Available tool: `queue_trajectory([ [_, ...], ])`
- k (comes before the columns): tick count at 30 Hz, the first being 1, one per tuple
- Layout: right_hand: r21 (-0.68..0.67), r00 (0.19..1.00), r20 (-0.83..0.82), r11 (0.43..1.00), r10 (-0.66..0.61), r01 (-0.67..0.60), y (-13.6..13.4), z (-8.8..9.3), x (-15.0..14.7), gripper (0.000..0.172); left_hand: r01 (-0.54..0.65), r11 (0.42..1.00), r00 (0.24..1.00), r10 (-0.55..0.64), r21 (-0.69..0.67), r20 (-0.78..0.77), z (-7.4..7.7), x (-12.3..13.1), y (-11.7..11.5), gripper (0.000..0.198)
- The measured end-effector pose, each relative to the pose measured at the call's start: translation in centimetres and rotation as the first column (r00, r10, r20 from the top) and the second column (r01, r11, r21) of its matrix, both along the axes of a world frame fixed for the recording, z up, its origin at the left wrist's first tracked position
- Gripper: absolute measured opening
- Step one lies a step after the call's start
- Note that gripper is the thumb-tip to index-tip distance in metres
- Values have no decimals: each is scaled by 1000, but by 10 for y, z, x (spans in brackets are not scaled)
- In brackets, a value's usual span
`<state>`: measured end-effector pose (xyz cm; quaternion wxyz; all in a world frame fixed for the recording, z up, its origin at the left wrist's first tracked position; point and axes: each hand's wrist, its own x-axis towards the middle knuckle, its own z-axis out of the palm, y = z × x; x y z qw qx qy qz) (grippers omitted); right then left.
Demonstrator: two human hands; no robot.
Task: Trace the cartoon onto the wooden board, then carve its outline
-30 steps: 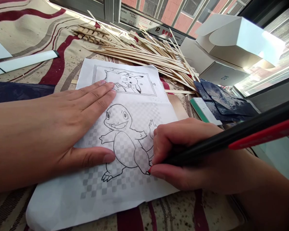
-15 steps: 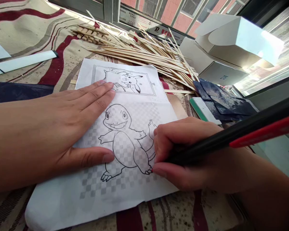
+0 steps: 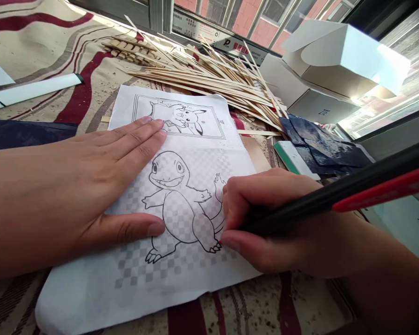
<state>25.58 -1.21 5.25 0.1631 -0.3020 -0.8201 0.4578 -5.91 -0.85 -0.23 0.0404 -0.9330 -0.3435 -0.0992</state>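
Observation:
A white sheet of paper (image 3: pixel 101 302) lies on a striped cloth, printed with a cartoon lizard drawing (image 3: pixel 177 209) over a grey checker pattern. Above it on the sheet is a smaller framed drawing of a long-eared character (image 3: pixel 188 114). My left hand (image 3: pixel 125 163) rests flat on the sheet, fingers stretched out and thumb apart, its thumb tip over the lizard's belly edge. Gripped in my right hand (image 3: pixel 265 218) is a black pen (image 3: pixel 352 184) with a red clip. Its tip is mostly hidden by my fingers, near the lizard's right foot and tail.
Thin wooden strips (image 3: pixel 209 77) are heaped behind the paper. An opened white box (image 3: pixel 321 107) stands at the back right by the window. Dark blue sheets (image 3: pixel 324 144) and a green-and-white box (image 3: pixel 295 160) lie to the right. A white strip (image 3: pixel 35 90) is at the left.
Very little differs. My right hand, holding the pen, has shifted very slightly by the lizard's foot; my left hand stays flat on the paper.

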Motion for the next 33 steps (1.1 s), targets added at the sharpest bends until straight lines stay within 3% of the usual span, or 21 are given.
queue_trajectory([
  [4, -22, 1000, -18, 1000, -21, 21, -2, 0, -1, 29, 1, 1000, 1000, -1, 10, 4, -1, 1, -1, 91],
  [8, -110, 981, -96, 982, -166, 155, -11, 1, -8, 28, -2, 1000, 999, 3, 27, -36, -2, 1, 0, 94],
  [12, -164, 969, -68, 961, -237, 224, -16, 0, -18, 27, 22, 997, 998, -18, 68, -54, -7, -3, 6, 99],
  [15, -137, 953, -12, 944, -304, 300, -14, -2, -23, 26, 90, 986, 996, -87, 138, -25, -13, -8, 13, 103],
  [19, -66, 918, 3, 916, -397, 397, -13, -3, -26, 26, 95, 988, 995, -91, 125, -36, -16, -10, 17, 107],
  [27, -43, 905, 27, 904, -425, 425, -14, -2, -28, 26, 96, 990, 995, -94, 102, -23, -14, -9, 17, 106],
  [33, -54, 927, 26, 925, -375, 376, -12, -3, -27, 26, 79, 996, 997, -79, 43, -4, -15, -10, 16, 107],
])
